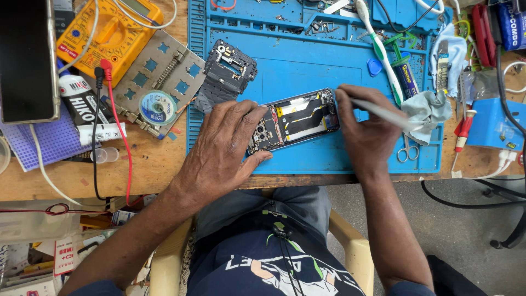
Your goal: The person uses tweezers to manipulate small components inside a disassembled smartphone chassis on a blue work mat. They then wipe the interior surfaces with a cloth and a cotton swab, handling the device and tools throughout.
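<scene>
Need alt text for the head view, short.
Seen from above, a seated person's left hand steadies an opened phone on a blue work mat, while the right hand holds a slim grey tool at its top edge. A yellow multimeter, scissors and a toothbrush lie around.

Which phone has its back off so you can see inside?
The opened phone on the blue mat, between the left hand and right hand. The black phone far left is closed.

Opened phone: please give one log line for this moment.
left hand: steadies phone | right hand: holds tool at phone edge | blue mat
</scene>
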The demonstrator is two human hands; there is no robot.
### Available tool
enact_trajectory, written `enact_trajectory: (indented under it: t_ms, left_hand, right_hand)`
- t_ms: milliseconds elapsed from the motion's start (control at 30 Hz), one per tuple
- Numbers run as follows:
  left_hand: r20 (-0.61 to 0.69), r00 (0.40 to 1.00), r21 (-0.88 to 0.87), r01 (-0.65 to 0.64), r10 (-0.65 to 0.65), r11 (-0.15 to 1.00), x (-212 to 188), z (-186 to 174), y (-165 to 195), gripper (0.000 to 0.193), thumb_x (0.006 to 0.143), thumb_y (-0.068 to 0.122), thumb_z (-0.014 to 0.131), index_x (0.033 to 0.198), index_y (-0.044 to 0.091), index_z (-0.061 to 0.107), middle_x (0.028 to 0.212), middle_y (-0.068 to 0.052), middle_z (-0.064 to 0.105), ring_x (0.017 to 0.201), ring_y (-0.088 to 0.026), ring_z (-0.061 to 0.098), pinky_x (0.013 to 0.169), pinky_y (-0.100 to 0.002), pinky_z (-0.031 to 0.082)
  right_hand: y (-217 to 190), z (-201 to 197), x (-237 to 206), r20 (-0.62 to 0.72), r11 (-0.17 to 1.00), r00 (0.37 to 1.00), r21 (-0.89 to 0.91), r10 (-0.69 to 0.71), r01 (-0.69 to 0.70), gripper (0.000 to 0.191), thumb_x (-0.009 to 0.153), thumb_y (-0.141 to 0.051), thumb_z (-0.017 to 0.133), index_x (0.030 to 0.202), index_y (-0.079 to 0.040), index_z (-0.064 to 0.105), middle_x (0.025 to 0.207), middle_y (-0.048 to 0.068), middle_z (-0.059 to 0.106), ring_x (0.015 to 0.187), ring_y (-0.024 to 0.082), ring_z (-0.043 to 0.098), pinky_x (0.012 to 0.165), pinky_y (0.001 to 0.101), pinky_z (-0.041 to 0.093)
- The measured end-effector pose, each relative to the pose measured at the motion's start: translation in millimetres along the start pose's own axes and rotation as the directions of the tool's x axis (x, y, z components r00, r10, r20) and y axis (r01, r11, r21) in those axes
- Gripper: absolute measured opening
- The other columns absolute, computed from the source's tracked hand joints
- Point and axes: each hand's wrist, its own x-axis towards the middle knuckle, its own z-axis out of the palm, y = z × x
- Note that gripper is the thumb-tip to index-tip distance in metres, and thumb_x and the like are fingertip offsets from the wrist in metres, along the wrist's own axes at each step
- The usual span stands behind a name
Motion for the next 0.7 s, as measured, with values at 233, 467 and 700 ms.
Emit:
enact_trajectory:
  t_ms: [233, 467, 700]
  left_hand:
    - [-0.009, 1.0, -0.018, -0.005, 0.005, 1.0, 1, -1, 1, 0.079, 0.081, 0.028, 0.085, 0.145, 0.0, 0.047, 0.138, -0.019, 0.052, 0.129, -0.037, 0.048, 0.109, -0.051, 0.041]
    - [-0.057, 0.998, 0.036, 0.04, -0.038, 0.999, -11, -11, 1, 0.093, 0.077, 0.032, 0.088, 0.15, -0.001, 0.041, 0.139, -0.021, 0.05, 0.128, -0.038, 0.045, 0.108, -0.053, 0.038]
    - [-0.114, 0.991, 0.048, 0.072, -0.066, 0.996, -24, -10, -5, 0.099, 0.078, 0.034, 0.091, 0.154, 0.001, 0.036, 0.137, -0.015, 0.057, 0.125, -0.033, 0.047, 0.107, -0.052, 0.034]
  right_hand:
    - [0, 5, -4, 0.01, 0.98, 0.99, -0.143, -0.14, 0.14, 0.011, 0.103, 0.001, 0.08, 0.113, 0.003, 0.076, 0.11, 0.015, 0.077, 0.098, 0.021, 0.076, 0.086, 0.0277, 0.06]
    - [-2, 0, -8, 0.009, 0.98, 0.999, -0.195, 0.036, -0.034, 0.011, 0.102, -0.005, 0.084, 0.111, -0.001, 0.077, 0.103, 0.012, 0.077, 0.089, 0.019, 0.076, 0.071, 0.0249, 0.061]
    - [-24, 27, -13, 0.054, 0.947, 0.984, -0.269, -0.169, 0.177, 0.011, 0.106, -0.005, 0.085, 0.108, -0.004, 0.074, 0.104, 0.012, 0.077, 0.088, 0.019, 0.075, 0.074, 0.0302, 0.059]
